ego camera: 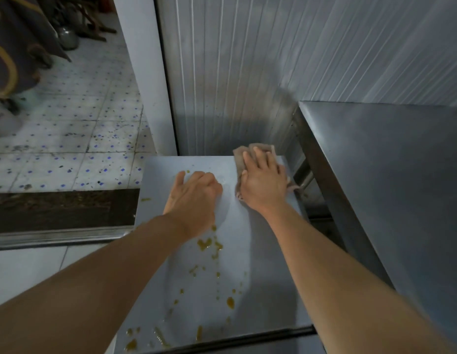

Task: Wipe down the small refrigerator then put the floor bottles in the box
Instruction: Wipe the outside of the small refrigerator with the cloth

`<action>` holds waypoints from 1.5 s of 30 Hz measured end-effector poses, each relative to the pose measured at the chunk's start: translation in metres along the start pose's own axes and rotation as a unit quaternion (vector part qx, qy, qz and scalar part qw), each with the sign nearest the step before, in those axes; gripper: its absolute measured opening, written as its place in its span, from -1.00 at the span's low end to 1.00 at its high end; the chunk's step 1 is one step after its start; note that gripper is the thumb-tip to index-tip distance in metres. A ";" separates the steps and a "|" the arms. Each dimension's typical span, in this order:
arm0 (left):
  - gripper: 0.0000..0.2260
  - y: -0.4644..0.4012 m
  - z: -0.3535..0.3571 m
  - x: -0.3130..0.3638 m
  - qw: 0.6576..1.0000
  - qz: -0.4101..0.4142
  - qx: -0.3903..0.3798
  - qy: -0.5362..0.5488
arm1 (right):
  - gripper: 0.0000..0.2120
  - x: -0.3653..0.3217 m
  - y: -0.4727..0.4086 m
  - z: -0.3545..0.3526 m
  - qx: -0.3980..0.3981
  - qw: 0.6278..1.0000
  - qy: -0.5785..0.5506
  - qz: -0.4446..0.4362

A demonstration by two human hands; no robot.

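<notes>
On the small refrigerator [260,251] top's far corner, the right hand [263,180] presses the cloth [241,154] flat; yellow spills [209,245] lie nearer the person. The left hand [194,198] rests curled, holding nothing.

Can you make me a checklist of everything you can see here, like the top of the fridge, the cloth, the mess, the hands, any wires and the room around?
Surface: fridge top, grey and flat, with yellow-brown spills from the middle to the near edge.
Job's things: cloth at the far right corner; bottles and box not in view.
Clutter: nothing seen apart from the spills.
Hands: right hand presses flat on the cloth; left hand rests on the top, fingers curled under.
Cables: nothing seen.
Surroundings: steel table on the right, ribbed wall behind, tiled floor on the left.
</notes>
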State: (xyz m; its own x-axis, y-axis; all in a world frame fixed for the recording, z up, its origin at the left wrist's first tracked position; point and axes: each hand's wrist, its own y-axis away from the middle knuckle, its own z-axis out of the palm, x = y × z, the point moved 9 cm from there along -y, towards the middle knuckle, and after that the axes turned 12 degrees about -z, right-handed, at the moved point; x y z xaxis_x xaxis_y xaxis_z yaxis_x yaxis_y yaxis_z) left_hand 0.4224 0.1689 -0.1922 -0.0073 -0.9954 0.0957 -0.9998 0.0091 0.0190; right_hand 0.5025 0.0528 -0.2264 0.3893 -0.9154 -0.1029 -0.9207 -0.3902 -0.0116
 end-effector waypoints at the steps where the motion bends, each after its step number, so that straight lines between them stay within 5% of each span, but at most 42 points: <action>1: -0.59 0.000 -0.001 0.000 1.000 0.004 -0.004 0.001 | -0.49 -0.014 0.003 0.002 0.000 1.000 -0.005 -0.017; 6: -0.52 0.008 -0.007 -0.019 0.999 -0.010 -0.049 -0.001 | -0.51 -0.034 0.034 0.005 -0.004 0.995 -0.033 -0.098; 12: -0.67 0.039 -0.012 -0.058 0.998 -0.063 -0.005 -0.023 | -0.47 0.030 0.021 0.001 -0.037 0.998 -0.023 0.041; 22: -0.55 0.061 -0.005 -0.063 0.997 -0.061 -0.033 0.015 | -0.55 -0.124 0.028 0.005 -0.004 0.974 -0.036 -0.223; 30: -0.57 0.080 0.001 -0.065 0.999 -0.033 -0.030 0.016 | -0.50 -0.043 -0.004 0.007 -0.037 0.999 -0.009 -0.008; 39: -0.49 0.103 -0.005 -0.070 0.999 -0.023 -0.014 0.019 | -0.53 -0.124 0.033 0.005 -0.021 0.961 -0.026 -0.275; 43: -0.31 0.110 -0.007 -0.093 0.991 -0.126 -0.008 0.054 | -0.50 -0.060 0.010 0.005 -0.027 0.997 -0.006 -0.072; 45: -0.24 0.112 -0.006 -0.102 0.981 -0.174 -0.007 0.080 | -0.50 -0.074 -0.007 0.009 -0.032 0.998 0.009 -0.052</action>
State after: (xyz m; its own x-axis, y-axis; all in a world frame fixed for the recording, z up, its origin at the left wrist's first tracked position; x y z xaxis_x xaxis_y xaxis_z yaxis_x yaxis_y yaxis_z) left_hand 0.3115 0.2723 -0.1943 0.3395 -0.9103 0.2368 -0.9406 -0.3269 0.0919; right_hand 0.4802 0.1244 -0.2276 0.4844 -0.8706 -0.0866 -0.8712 -0.4890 0.0431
